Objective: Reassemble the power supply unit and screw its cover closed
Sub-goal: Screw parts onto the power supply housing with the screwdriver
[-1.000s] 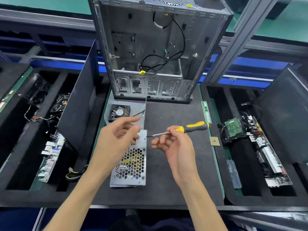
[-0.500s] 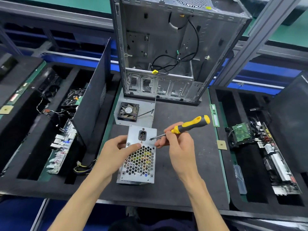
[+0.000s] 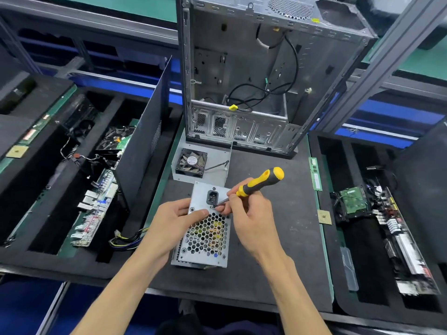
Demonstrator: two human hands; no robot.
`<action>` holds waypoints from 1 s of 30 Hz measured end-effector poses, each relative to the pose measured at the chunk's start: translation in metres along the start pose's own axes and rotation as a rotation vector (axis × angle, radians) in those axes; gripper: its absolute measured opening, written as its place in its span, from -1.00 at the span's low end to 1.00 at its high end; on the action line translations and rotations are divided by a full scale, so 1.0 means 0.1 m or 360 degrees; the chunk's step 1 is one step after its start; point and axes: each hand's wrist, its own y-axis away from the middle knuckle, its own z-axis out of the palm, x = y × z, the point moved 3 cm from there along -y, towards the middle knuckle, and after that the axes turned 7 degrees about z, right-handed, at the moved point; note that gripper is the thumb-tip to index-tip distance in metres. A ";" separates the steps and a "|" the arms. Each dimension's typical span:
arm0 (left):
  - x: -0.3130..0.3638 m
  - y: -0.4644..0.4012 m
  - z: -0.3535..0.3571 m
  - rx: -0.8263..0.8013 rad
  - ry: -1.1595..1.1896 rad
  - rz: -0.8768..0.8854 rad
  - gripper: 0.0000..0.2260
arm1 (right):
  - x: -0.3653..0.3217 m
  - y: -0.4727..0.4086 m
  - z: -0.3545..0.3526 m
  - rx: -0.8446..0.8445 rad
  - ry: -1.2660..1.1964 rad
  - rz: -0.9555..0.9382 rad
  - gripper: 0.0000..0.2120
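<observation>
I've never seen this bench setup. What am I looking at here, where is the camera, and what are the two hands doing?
The one picture comes from a camera worn on the person's head, looking down at a dark work mat. On it lies a metal power supply box. The left hand steadies it, thumb on top. The right hand grips a yellow-and-black screwdriver, tip down just below the box's power socket. Behind lie a loose fan and an open computer case. Trays of parts sit either side.
</observation>
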 end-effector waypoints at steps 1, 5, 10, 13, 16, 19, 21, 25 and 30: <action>0.00 0.00 0.00 0.0000 0.0004 0.0002 -0.82 | 0.01 0.00 0.00 -0.0008 0.0023 -0.0001 -0.89; -0.02 0.00 0.00 -0.0004 0.0027 0.0010 -0.83 | 0.02 -0.02 0.00 -0.0047 0.0090 0.0026 -0.80; -0.02 0.00 -0.01 -0.0003 0.0012 0.0019 -0.84 | -0.09 -0.03 0.01 -0.0102 0.0360 -0.0047 -0.88; -0.02 0.00 -0.02 -0.0007 0.0021 0.0020 -0.84 | -0.17 -0.06 0.00 -0.0151 0.0587 -0.0135 -0.93; -0.01 0.00 -0.02 -0.0011 0.0017 0.0030 -0.83 | -0.24 -0.11 -0.04 -0.0195 0.0737 -0.0176 -0.92; -0.01 -0.01 -0.02 -0.0008 -0.0012 0.0049 -0.84 | -0.28 -0.16 -0.06 -0.0221 0.0817 -0.0215 -0.88; 0.00 0.00 -0.02 -0.0011 -0.0008 0.0055 -0.84 | -0.30 -0.18 -0.05 -0.0236 0.0830 -0.0258 -0.89; 0.00 -0.01 -0.01 -0.0023 -0.0008 0.0079 -0.84 | -0.28 -0.19 0.05 -0.0080 0.0814 -0.0439 -0.77; 0.01 -0.01 -0.01 -0.0045 -0.0021 0.0103 -0.83 | -0.08 -0.16 0.17 -0.0034 0.0793 -0.0466 -0.79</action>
